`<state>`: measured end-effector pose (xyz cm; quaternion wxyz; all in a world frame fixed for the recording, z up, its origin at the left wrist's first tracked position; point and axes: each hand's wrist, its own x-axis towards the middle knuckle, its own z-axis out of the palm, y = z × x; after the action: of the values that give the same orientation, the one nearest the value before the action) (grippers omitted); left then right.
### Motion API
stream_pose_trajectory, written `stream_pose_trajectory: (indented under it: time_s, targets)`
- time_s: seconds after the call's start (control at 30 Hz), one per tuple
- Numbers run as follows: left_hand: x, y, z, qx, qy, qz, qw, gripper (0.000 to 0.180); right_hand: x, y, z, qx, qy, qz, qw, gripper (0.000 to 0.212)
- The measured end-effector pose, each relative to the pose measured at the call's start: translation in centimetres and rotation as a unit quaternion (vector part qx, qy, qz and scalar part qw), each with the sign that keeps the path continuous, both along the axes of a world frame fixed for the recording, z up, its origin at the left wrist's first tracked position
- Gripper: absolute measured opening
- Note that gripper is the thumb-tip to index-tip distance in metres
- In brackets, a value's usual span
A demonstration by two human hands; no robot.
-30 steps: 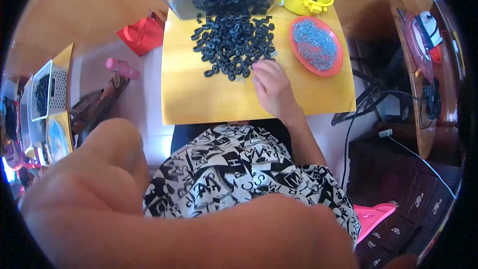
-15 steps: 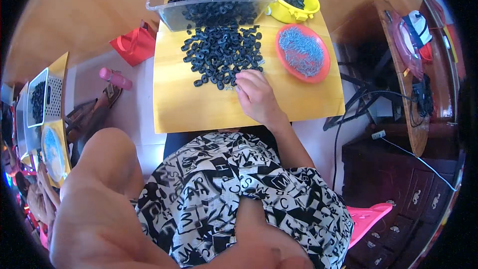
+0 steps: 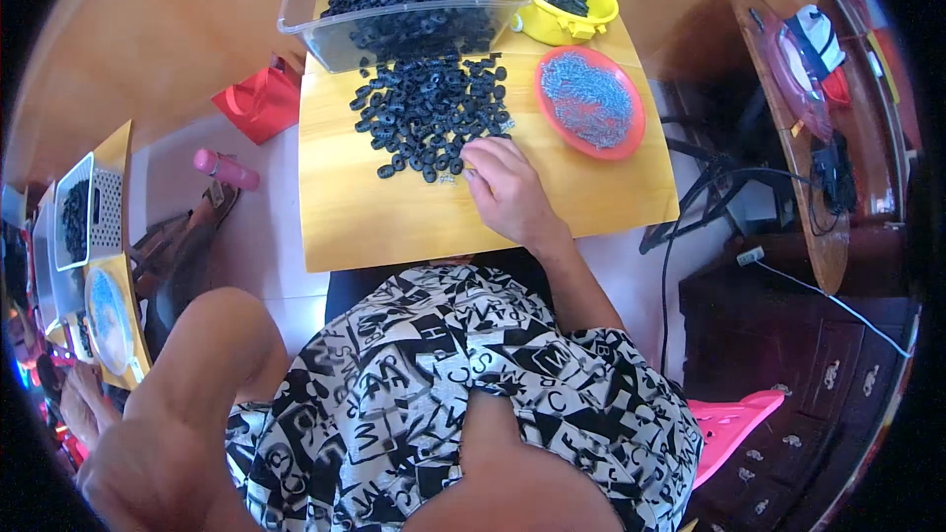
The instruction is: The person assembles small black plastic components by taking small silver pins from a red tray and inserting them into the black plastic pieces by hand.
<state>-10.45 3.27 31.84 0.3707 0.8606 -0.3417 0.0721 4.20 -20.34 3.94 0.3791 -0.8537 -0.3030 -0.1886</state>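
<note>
My right hand (image 3: 501, 187) rests over the yellow tabletop, its fingers bent and pressed together at the near right edge of a pile of small black oval pieces with holes (image 3: 424, 113). Whatever those fingertips pinch is hidden. Small shiny metal bits (image 3: 446, 178) lie just left of them. To the right stands a red-orange plate (image 3: 638, 128) heaped with small silvery metal parts (image 3: 588, 99). My left arm is bent up at the lower left, elbow forward. My left hand (image 3: 133, 473) appears blurred near the bottom rim, its fingers unclear, away from the table.
At the table's back, a clear plastic bin (image 3: 320, 47) holds many more black pieces, beside a yellow basin (image 3: 598, 20) with black pieces. A red bag (image 3: 261, 106) and pink bottle (image 3: 227, 168) are left on the floor. Another person's table (image 3: 123, 187) stands far left; a dark drawer cabinet (image 3: 788, 355) is right.
My left arm has swung lower and outward to the left, away from the bottom middle. My right hand keeps nearly the same place at the pile. The whole view has shifted slightly.
</note>
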Motion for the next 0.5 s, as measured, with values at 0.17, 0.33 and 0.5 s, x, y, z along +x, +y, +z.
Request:
stream_pose_trajectory:
  time_s: [0.17, 0.33, 0.5]
  targets:
    - [0.7, 0.4, -0.9, -0.013, -0.050, -0.013, 0.999, 0.023, 0.1, -1.4, 6.7, 0.272, 0.076, 0.007, 0.959, 0.023]
    - [2.6, -1.7, -3.0, -0.005, -0.060, -0.062, 0.996, 0.021, -1.6, -3.9, 16.5, 0.339, 0.081, 0.243, 0.905, 0.039]
    - [4.1, -2.7, -3.9, 0.001, -0.052, -0.079, 0.995, 0.019, -3.3, -5.4, 24.1, 0.151, 0.185, 0.247, 0.939, 0.025]
